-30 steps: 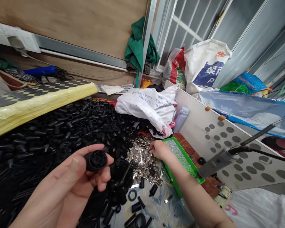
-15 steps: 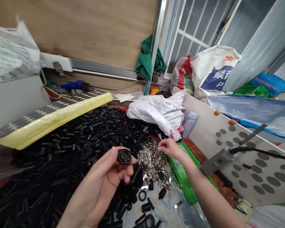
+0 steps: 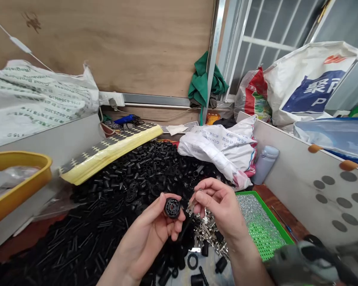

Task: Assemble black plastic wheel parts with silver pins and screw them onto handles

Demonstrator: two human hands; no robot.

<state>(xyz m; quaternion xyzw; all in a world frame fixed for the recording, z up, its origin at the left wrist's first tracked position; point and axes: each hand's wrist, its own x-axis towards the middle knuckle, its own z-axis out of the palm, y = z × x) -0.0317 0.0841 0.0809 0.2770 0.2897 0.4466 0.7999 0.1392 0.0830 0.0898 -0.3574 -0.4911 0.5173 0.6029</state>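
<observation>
The black round plastic connector housing is gripped at its rim between thumb and fingers of the left hand, above a heap of black plastic sleeves. The right hand, fingers nearly closed, pinches a small silver metal terminal just beside the housing, over a pile of loose terminals; a green mesh tray lies to the right

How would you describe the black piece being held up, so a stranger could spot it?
Find the heap of black plastic pieces. Above it, the left hand holds a stubby black cylinder. Unlike the plain tubes around, its round end shows a socket-like face.
</observation>
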